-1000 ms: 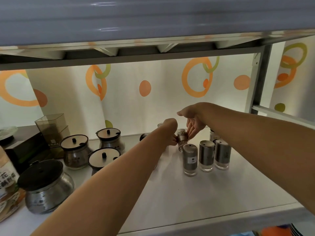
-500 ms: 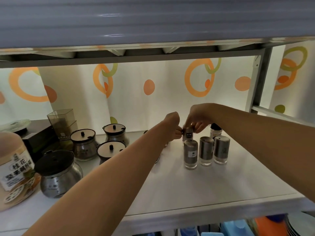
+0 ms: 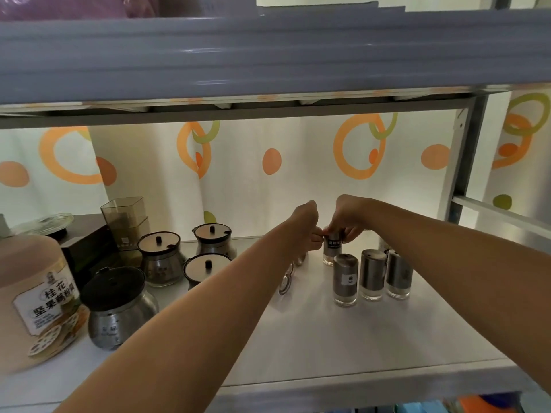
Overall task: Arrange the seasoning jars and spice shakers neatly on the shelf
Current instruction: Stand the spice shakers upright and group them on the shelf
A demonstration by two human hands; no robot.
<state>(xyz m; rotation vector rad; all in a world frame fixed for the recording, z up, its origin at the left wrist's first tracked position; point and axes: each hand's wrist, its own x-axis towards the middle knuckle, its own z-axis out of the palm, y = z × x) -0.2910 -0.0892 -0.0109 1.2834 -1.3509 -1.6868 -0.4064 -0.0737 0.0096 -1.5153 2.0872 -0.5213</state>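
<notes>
Shelf (image 3: 328,347), front to back. Left front: one labelled tub (image 3: 38,302) and one black-lidded jar (image 3: 119,305). Middle left: three pale-lidded jars (image 3: 161,259). Middle right: three steel shakers (image 3: 371,274) upright in a row, just beside one another. Behind the row: a fourth shaker (image 3: 332,250) standing on the shelf, its top gripped by the right hand (image 3: 347,219). The left hand (image 3: 307,225), fingers curled, meets that top; whether it grasps cannot be told.

Silver shakers (image 3: 371,274) with dark labels on a white shelf (image 3: 328,347); far white curtain (image 3: 298,174) patterned with orange and green rings; black-lidded jar (image 3: 114,305) near left
</notes>
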